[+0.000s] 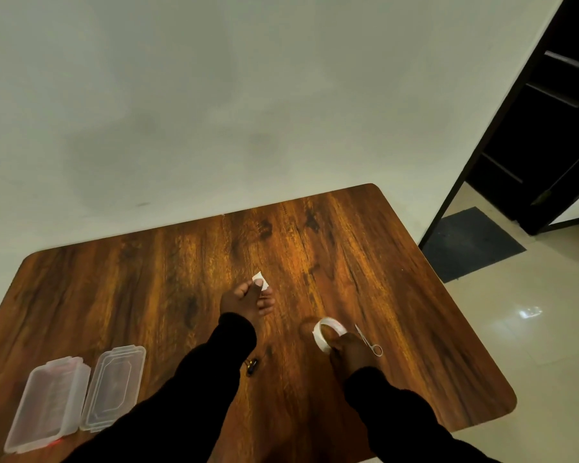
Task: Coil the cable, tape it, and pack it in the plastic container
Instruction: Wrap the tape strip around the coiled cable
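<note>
My left hand (246, 300) pinches a small white piece of tape (260, 279) between thumb and fingers above the middle of the wooden table (147, 279). My right hand (346, 352) grips the white tape roll (326, 330), which rests on the table to the right. A small part of the black cable (251, 365) shows under my left sleeve; most of it is hidden. The clear plastic container (44, 404) lies open at the table's front left, with its lid (114, 385) lying beside it.
Small metal scissors (368, 340) lie just right of the tape roll. A pale wall runs behind the table. At the right are a tiled floor (532, 329), a dark mat (472, 243) and a dark doorway.
</note>
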